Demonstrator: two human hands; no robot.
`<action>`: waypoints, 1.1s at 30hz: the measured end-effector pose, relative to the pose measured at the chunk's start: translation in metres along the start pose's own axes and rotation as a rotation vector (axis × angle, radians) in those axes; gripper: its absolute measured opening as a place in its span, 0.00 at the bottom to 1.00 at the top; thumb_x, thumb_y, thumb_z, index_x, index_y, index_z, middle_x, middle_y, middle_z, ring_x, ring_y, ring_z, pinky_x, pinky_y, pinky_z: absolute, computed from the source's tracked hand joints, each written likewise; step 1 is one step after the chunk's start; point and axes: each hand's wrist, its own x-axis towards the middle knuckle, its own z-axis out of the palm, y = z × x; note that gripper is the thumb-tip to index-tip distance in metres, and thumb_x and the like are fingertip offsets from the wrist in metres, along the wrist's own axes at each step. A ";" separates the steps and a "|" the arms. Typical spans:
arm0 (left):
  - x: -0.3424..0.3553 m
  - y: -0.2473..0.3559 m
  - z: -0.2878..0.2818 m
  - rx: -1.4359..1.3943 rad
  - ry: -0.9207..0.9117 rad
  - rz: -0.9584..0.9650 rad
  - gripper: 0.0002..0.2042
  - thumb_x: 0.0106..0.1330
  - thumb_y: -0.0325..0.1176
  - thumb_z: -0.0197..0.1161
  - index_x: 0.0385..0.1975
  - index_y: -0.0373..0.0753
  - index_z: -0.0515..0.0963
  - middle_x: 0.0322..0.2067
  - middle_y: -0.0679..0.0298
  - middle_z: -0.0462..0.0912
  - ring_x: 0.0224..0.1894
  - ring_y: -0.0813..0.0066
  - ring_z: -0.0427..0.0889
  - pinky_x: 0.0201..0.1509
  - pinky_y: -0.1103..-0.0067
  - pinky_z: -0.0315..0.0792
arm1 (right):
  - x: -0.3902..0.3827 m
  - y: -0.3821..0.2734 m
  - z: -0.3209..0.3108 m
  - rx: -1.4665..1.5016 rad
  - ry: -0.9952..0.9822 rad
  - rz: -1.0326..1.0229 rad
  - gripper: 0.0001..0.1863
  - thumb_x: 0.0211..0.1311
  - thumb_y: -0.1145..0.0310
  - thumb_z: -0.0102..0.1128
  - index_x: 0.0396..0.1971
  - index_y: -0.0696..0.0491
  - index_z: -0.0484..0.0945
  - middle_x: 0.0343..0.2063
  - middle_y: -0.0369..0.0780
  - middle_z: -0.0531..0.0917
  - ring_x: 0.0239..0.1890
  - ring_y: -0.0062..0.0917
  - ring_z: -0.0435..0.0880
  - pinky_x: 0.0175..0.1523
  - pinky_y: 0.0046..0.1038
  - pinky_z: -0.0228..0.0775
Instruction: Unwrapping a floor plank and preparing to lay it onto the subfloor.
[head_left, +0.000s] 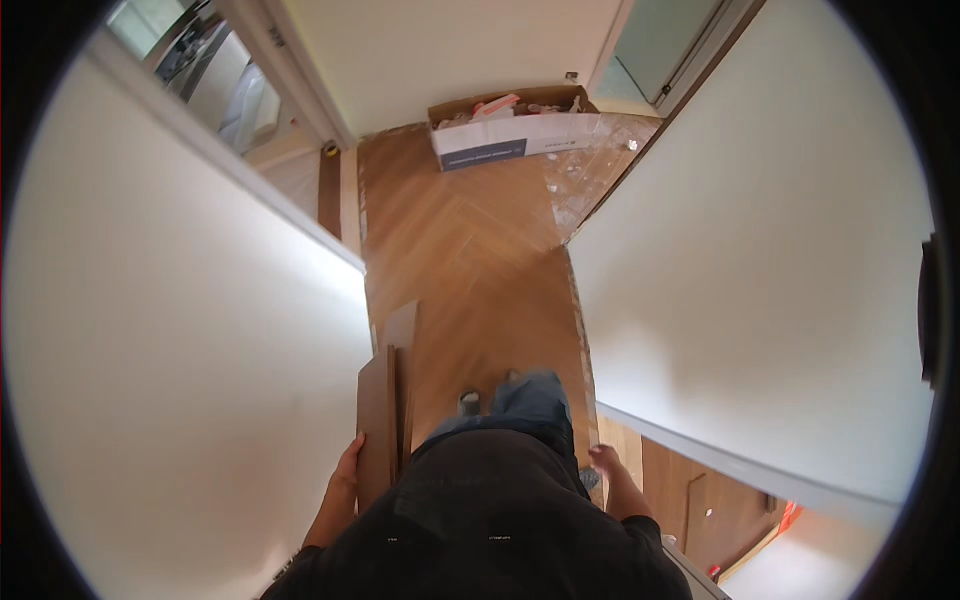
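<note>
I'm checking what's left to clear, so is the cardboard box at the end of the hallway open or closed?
Open. The cardboard box has no lid or flaps over it, and loose scraps show inside above its rim.

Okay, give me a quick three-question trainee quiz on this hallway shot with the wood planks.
1. True or false: the left hand grips the brown planks.
2. What does the right hand hold? A) a plank B) nothing visible C) a box
3. What stands at the far end of the wooden floor?

Key: 1 true. 2 B; it hangs beside the hip. 3 An open cardboard box against the far wall.
</note>
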 end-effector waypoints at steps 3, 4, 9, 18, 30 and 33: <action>0.070 0.066 0.079 0.072 -0.085 0.083 0.34 0.69 0.56 0.63 0.66 0.36 0.70 0.61 0.56 0.79 0.61 0.59 0.77 0.68 0.64 0.70 | 0.050 -0.005 -0.026 0.703 -0.220 0.577 0.18 0.67 0.54 0.59 0.42 0.54 0.83 0.31 0.41 0.87 0.30 0.34 0.87 0.35 0.38 0.79; 0.087 0.086 0.101 0.082 -0.146 0.139 0.34 0.69 0.56 0.63 0.67 0.37 0.70 0.61 0.56 0.78 0.62 0.59 0.76 0.68 0.65 0.69 | 0.080 -0.017 -0.053 0.727 -0.241 0.569 0.18 0.67 0.54 0.59 0.42 0.54 0.83 0.31 0.41 0.87 0.30 0.34 0.87 0.35 0.38 0.79; 0.196 0.186 0.236 0.071 -0.129 0.080 0.32 0.71 0.54 0.62 0.67 0.38 0.69 0.61 0.58 0.78 0.62 0.60 0.76 0.69 0.66 0.69 | 0.286 0.027 -0.242 0.242 -0.207 0.336 0.25 0.64 0.45 0.56 0.38 0.54 0.88 0.43 0.47 0.88 0.47 0.42 0.86 0.56 0.41 0.76; 0.370 0.386 0.434 0.258 -0.185 0.127 0.29 0.71 0.53 0.62 0.66 0.41 0.71 0.58 0.63 0.80 0.58 0.66 0.78 0.66 0.68 0.71 | 0.667 -0.106 -0.778 0.561 0.495 -0.165 0.16 0.68 0.62 0.53 0.41 0.59 0.82 0.42 0.50 0.87 0.47 0.41 0.86 0.50 0.39 0.78; 0.605 0.648 0.819 0.460 -0.406 -0.190 0.30 0.71 0.55 0.61 0.66 0.41 0.71 0.58 0.62 0.81 0.56 0.67 0.81 0.62 0.68 0.75 | 0.741 0.113 -0.856 0.474 0.217 0.260 0.18 0.66 0.56 0.55 0.38 0.54 0.87 0.44 0.51 0.86 0.50 0.46 0.84 0.55 0.42 0.77; 0.681 0.659 0.917 0.537 -0.424 -0.430 0.28 0.71 0.52 0.62 0.64 0.40 0.73 0.54 0.60 0.84 0.53 0.66 0.83 0.61 0.68 0.76 | 0.704 0.189 -0.818 0.706 0.360 0.645 0.20 0.66 0.53 0.55 0.40 0.54 0.87 0.43 0.51 0.86 0.50 0.46 0.84 0.57 0.41 0.77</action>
